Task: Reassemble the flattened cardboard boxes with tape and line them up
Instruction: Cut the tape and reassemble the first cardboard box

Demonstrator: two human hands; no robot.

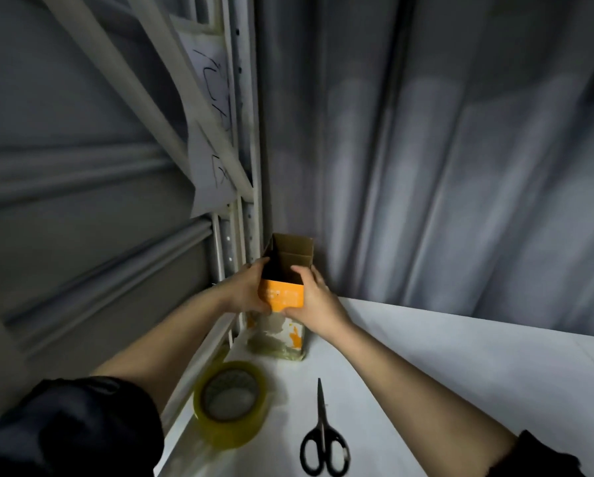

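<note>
A small orange cardboard box [282, 295] with its top flaps open stands on top of another taped box [282, 335] at the far left corner of the white table. My left hand [244, 290] grips the upper box's left side. On its right side my right hand [314, 297] grips it, with the thumb over the rim. The lower box shows torn orange print and clear tape around its base. A roll of clear yellowish tape [230, 402] lies flat nearer to me.
Black-handled scissors [323, 442] lie shut on the white table [460, 373], right of the tape roll. A grey curtain [443, 149] hangs behind the table. A metal rack frame [244, 166] with a paper sign [209, 132] stands to the left.
</note>
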